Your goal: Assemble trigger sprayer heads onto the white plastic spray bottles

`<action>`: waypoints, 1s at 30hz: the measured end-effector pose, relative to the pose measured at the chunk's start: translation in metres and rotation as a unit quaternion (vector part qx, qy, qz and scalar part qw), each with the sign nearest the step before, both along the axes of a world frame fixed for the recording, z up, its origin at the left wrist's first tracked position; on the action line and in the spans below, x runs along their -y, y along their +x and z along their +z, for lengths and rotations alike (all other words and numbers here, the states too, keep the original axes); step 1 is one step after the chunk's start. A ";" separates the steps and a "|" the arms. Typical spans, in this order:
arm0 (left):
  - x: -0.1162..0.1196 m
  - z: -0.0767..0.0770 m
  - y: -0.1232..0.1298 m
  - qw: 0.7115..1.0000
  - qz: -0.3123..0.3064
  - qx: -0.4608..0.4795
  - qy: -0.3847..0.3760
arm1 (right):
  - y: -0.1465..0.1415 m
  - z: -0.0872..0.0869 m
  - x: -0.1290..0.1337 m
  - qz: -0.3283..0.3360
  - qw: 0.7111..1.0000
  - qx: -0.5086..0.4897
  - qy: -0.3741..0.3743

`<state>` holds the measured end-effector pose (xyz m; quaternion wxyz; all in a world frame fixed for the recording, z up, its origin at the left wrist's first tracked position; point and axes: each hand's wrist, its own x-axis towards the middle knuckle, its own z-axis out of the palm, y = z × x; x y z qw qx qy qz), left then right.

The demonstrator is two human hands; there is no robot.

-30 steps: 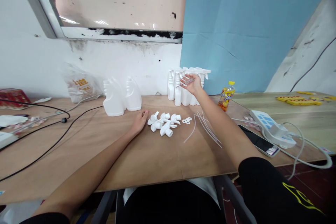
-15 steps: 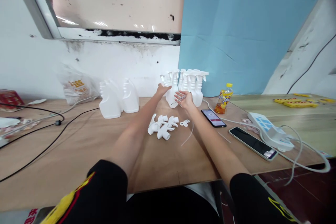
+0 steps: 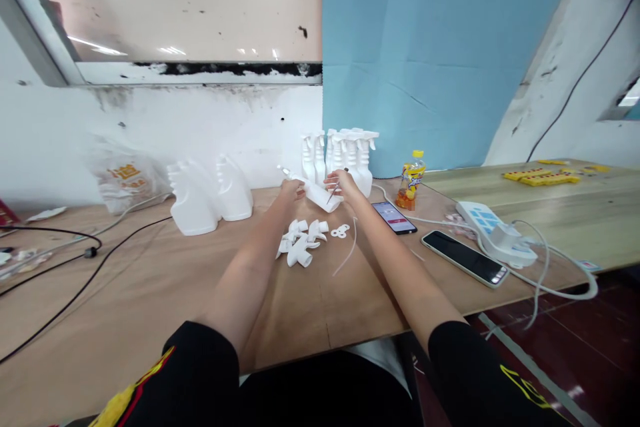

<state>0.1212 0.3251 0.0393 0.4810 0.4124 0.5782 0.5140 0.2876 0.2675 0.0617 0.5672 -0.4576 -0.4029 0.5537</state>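
My left hand [image 3: 293, 188] is closed round the neck part of a white spray bottle [image 3: 323, 197], which lies tilted, nozzle up to the left and base down to the right. In my right hand [image 3: 345, 181] is a thin, pointed metal tool [image 3: 333, 193] with a dark end; its exact kind is unclear. The right fingers are curled beside the bottle's base. Behind the hands stand several white spray bottles [image 3: 351, 160] with trigger heads on. Nearer me lie several loose white trigger heads [image 3: 300, 250], a few small white rings [image 3: 341, 231] and a thin clear tube [image 3: 347, 253].
White bottles without heads [image 3: 194, 203] stand at left, before a plastic bag [image 3: 127, 177]. To the right are a drink bottle [image 3: 411, 180], a lit phone [image 3: 395, 217], a dark phone [image 3: 465, 257] and a power strip [image 3: 493, 233] with cables. Black cables [image 3: 115, 263] cross the left side.
My left hand has tilted the spray bottle over, away from the standing group. My right hand keeps the metal tool, now by the bottle's base. The whole view has shifted slightly right.
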 end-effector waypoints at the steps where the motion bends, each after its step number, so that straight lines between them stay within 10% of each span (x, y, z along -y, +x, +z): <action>1: 0.004 0.001 -0.001 1.000 -0.007 0.010 0.006 | 0.000 -0.001 0.001 0.008 1.000 0.015 -0.007; 12: 0.081 0.061 -0.050 0.970 -0.096 0.026 0.221 | -0.004 0.050 0.044 0.005 0.983 0.054 0.176; 19: 0.146 0.087 -0.071 0.865 -0.308 -0.160 0.363 | -0.028 0.074 0.081 0.071 0.957 0.030 0.281; 30: 0.195 0.096 -0.052 0.810 -0.155 -0.406 0.393 | -0.058 0.060 0.084 0.019 0.949 -0.047 0.313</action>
